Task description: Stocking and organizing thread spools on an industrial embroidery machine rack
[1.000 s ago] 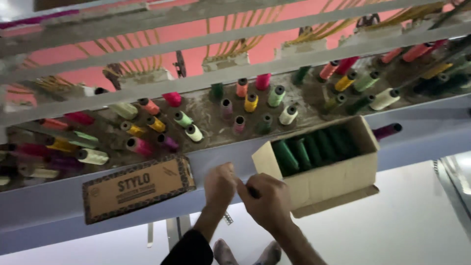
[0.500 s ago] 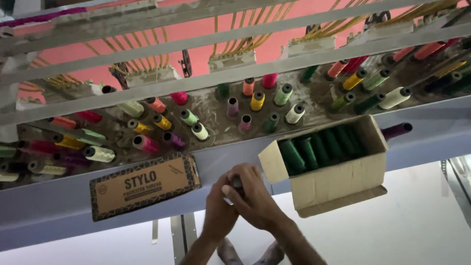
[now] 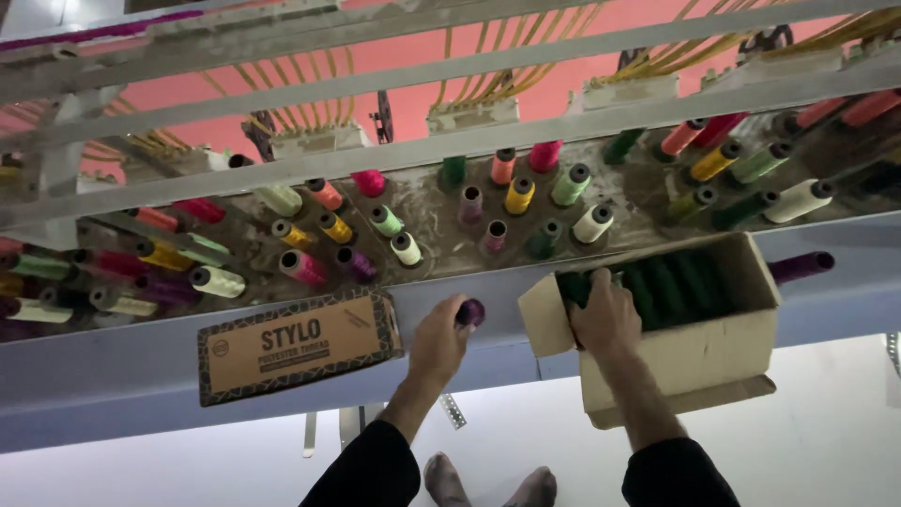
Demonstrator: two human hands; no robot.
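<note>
My left hand (image 3: 439, 343), low in the centre of the frame, is curled round a dark purple thread spool (image 3: 470, 312), holding it against the grey shelf edge (image 3: 122, 361). My right hand (image 3: 605, 314) reaches into the open cardboard box (image 3: 699, 352) at right, fingers down among the dark green spools (image 3: 671, 286) (whether they have closed on one I cannot tell, the box wall hides the tips). The box overhangs the shelf edge, so I judge a hard tug could tip it off. The purple spool is held loosely near the lip; a slip would send it to the floor by my feet (image 3: 488, 483).
</note>
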